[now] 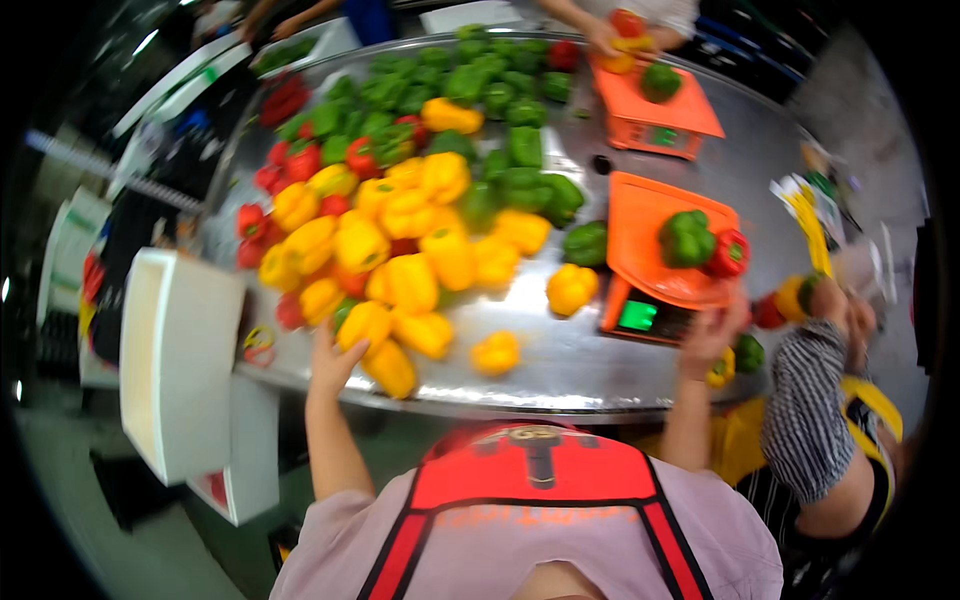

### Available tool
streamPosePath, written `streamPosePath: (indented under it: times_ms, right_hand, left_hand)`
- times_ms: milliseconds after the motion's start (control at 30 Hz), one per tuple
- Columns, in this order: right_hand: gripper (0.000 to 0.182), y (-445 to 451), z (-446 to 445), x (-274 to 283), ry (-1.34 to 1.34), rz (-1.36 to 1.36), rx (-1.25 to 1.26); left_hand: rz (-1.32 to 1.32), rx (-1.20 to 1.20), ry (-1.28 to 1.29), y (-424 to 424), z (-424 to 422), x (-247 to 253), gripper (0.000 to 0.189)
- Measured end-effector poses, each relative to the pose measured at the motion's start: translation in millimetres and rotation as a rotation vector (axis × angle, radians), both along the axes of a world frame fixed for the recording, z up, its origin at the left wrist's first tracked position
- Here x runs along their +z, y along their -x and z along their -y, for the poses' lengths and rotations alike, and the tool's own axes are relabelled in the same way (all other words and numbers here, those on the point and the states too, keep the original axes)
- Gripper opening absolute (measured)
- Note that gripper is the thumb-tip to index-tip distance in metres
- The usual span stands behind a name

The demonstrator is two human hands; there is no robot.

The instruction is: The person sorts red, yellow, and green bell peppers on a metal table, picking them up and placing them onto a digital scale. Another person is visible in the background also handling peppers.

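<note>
At the near left of the pile, my left hand [333,364] touches a yellow bell pepper [365,325], thumb apart from the fingers; whether it grips is not clear. My right hand [709,334], blurred, is by the front right corner of the nearer orange weighing scale [637,262], its fingers just below a red bell pepper [727,253] and apparently holding nothing. That red pepper lies at the pan's right side against a green bell pepper [686,238]. A lit green display [638,316] faces me. Single yellow peppers [572,289] lie between the pile and the scale.
The steel table [540,367] bears heaped green peppers [465,75] at the back. Across it, a person's hands [604,37] hold peppers over another orange scale [660,112]. A co-worker's striped sleeve [810,412] is close at right. A white foam box [191,367] stands left.
</note>
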State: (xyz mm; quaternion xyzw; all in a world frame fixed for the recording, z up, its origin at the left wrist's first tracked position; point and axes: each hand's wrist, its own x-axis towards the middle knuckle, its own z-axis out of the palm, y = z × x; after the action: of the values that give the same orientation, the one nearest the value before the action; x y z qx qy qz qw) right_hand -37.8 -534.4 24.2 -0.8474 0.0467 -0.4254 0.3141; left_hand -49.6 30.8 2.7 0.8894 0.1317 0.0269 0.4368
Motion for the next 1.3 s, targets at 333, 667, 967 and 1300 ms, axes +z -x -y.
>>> streamPosePath:
  times_ms: [333, 667, 967, 1300]
  right_hand:
    - [0.072, 25, -174, -58, 0.213, -0.425, 0.831]
    - [0.074, 3, -195, -87, 0.285, -0.527, 0.864]
    - [0.066, -11, -177, -60, 0.152, -0.574, 0.759]
    - [0.062, -9, -166, -69, 0.008, -0.607, 0.705]
  left_hand:
    - [-0.028, -0.045, 0.096, -4, 18, -1, 0.072]
    - [0.017, -0.015, 0.31, 2, 28, 20, 0.063]
    - [-0.046, -0.159, 0.653, -7, 98, 42, 0.075]
    - [-0.015, -0.222, 0.033, -8, 161, 12, 0.072]
